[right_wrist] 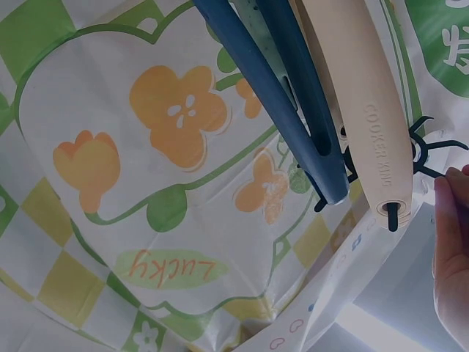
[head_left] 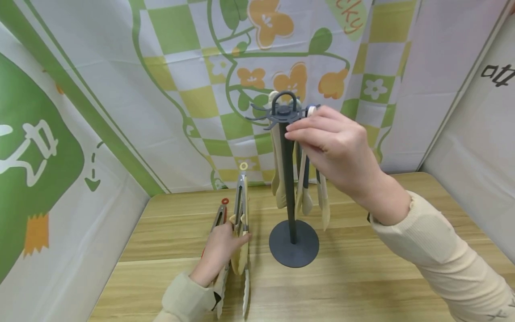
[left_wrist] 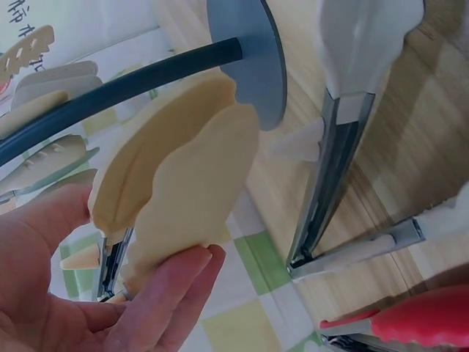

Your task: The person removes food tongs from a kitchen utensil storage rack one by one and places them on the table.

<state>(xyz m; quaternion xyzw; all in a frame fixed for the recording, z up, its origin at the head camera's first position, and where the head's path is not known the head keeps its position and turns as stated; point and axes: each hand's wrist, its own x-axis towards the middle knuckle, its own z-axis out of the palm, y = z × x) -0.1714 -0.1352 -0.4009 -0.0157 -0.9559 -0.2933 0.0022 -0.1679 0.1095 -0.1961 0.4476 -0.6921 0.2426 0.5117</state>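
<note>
My left hand (head_left: 220, 250) holds a pair of tongs with beige tips (left_wrist: 194, 176); its thumb and fingers grip near those tips. In the head view the tongs' metal arms (head_left: 240, 197) point away toward a yellow ring. My right hand (head_left: 334, 143) is at the top of a dark grey utensil stand (head_left: 290, 188), its fingertips pinching one of the hooks (right_wrist: 436, 173). From other hooks hang a beige-handled utensil (right_wrist: 370, 110) and dark blue tongs (right_wrist: 293, 95). The held hook is mostly hidden by my fingers in the head view.
White-tipped tongs (left_wrist: 333, 169) and red-handled tongs (left_wrist: 421, 319) lie on the wooden table (head_left: 354, 273) by my left hand. The stand's round base (head_left: 306, 250) rests mid-table. A patterned cloth (head_left: 225, 98) hangs behind, with white side walls left and right.
</note>
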